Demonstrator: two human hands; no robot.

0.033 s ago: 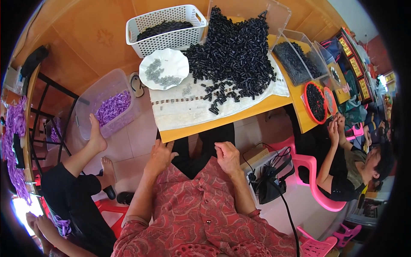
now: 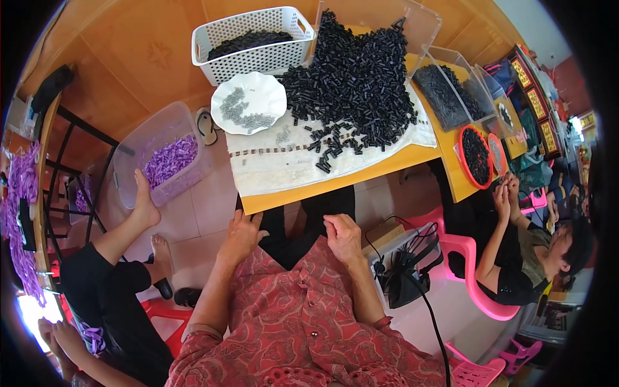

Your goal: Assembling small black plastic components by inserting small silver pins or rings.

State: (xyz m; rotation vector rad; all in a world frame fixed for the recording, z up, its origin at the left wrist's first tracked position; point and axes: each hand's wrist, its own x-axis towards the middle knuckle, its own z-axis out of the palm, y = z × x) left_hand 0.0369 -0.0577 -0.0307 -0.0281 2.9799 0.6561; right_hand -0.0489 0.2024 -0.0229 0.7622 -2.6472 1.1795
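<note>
My left hand (image 2: 242,236) rests on my left thigh below the table's front edge, its fingers stretched out and holding nothing. On the right thigh lies my right hand (image 2: 345,235), fingers curled in with the thumb against them; nothing shows in it. In front of both hands is a yellow table (image 2: 290,198) with a white cloth (image 2: 264,175) on it. A heap of short black tube-like pieces (image 2: 354,84) covers much of the cloth. To its left stands a white scalloped plate (image 2: 267,94) with small clear pieces (image 2: 240,111) on it.
A white perforated basket (image 2: 258,66) of black pieces stands behind the plate. Clear bins (image 2: 445,97) and a red round tray (image 2: 461,155) are at right. A purple-filled tub (image 2: 174,188) sits at left. People sit on both sides; a cable (image 2: 433,316) runs near my right arm.
</note>
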